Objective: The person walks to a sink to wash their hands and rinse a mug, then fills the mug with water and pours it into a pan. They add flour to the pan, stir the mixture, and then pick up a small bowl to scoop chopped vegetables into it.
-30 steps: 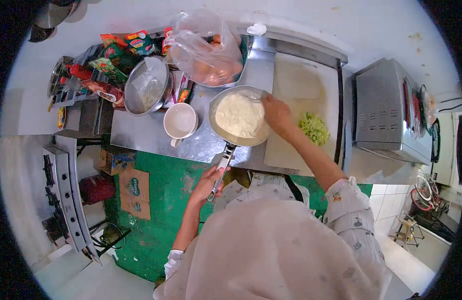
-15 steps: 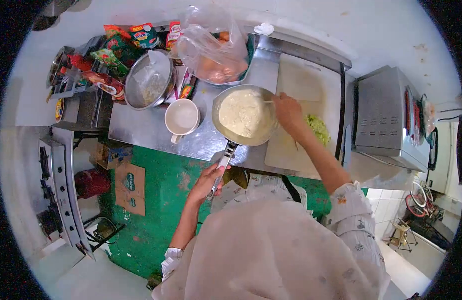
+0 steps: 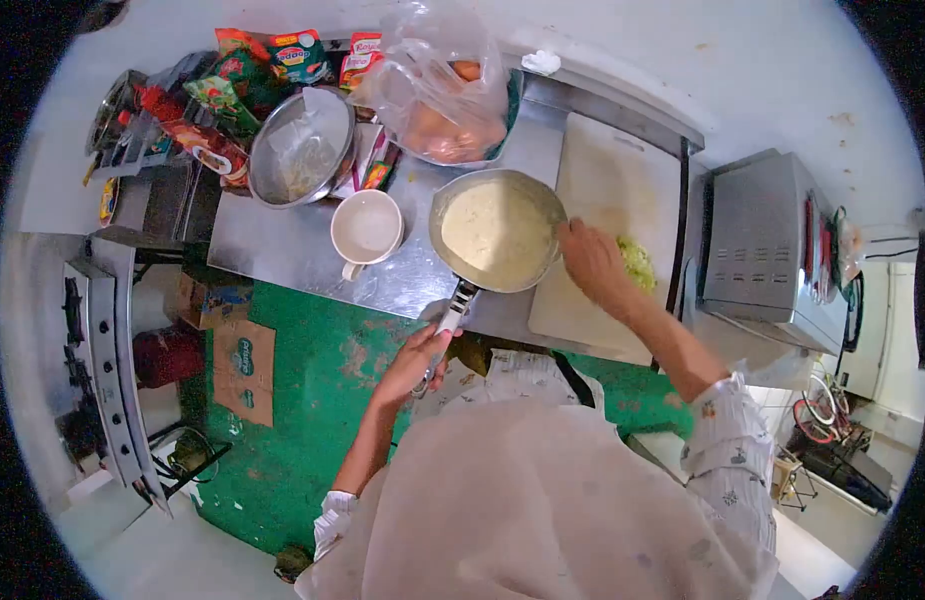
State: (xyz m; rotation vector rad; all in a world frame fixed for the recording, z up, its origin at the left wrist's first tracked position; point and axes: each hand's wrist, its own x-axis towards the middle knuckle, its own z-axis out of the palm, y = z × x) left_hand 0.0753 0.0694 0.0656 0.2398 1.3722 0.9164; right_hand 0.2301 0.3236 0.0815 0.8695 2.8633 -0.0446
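Stainless-steel tabletop [image 3: 272, 255] runs along a pale wall above a worn green floor [image 3: 302, 420], and I stand over it looking straight down. My left hand [image 3: 419, 362] is closed around the long grey handle [image 3: 452, 312] of a round metal pan [image 3: 434, 240]; the handle sticks out past the tabletop's near edge. The pan sits on the tabletop and holds a pale, creamy, lumpy batter [image 3: 494, 230]. My right hand [image 3: 592, 262] is at the pan's right rim with the fingers curled, and I cannot tell whether it grips anything. That hand lies over a white rectangular cutting board [image 3: 612, 170], just beside a small heap of chopped light-green vegetable [image 3: 639, 262]. Left of the pan stands a white mug [image 3: 366, 226], and beyond it a shiny steel bowl [image 3: 300, 148] with clear plastic inside. Behind the pan a crumpled clear plastic bag [image 3: 447, 95] holds rounded orange-brown things. Bright red and green foil packets [image 3: 252, 65] crowd the far left corner, their lettering too small to read. Right of the board is a boxy grey metal appliance [image 3: 757, 240]. A cardboard sheet [image 3: 240, 357] with a green logo I cannot read lies on the floor.
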